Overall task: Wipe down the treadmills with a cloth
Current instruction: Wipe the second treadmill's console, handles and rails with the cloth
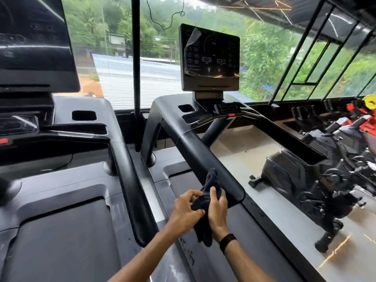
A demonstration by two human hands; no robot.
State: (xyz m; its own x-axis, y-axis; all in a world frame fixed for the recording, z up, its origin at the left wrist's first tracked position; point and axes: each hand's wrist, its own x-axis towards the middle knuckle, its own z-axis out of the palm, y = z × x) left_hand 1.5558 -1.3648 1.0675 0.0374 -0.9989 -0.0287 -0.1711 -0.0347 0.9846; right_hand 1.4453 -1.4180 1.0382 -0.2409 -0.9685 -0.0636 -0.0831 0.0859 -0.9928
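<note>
Two black treadmills stand side by side. The right treadmill's left handrail runs from its console screen down toward me. Both my hands hold a dark cloth just beside the near end of that handrail. My left hand pinches the cloth from the left with curled fingers. My right hand grips it from the right, thumb up on the cloth; a black band sits on that wrist. The cloth's top corner sticks up against the rail and its tail hangs below my hands. The left treadmill's handrail lies to the left.
The left treadmill's console rises at upper left. A black pillar stands between the machines before a large window. Exercise bikes crowd the floor at right. Belts lie below on both treadmills.
</note>
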